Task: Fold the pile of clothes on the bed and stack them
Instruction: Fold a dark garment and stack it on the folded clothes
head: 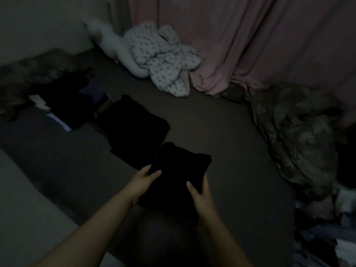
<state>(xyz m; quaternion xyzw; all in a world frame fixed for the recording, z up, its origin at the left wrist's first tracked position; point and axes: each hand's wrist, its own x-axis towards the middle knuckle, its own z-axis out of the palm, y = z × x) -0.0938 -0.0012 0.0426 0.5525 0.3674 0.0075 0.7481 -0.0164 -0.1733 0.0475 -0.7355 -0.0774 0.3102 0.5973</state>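
Head view is showing us holding a folded black garment [179, 176] just above the bed [221, 132]. Our left hand [143, 183] is gripping its left edge, our right hand [199, 191] its right. A folded black stack [133, 128] is lying up and left (nearer our left hand), so we are probably heading there.

Single head-worn view, aimed forward and down

The bed [221, 132] is seen from above at close range; both forearms are caught entering from the bottom edge, and the curtain [250, 45] is taken in at the far side.
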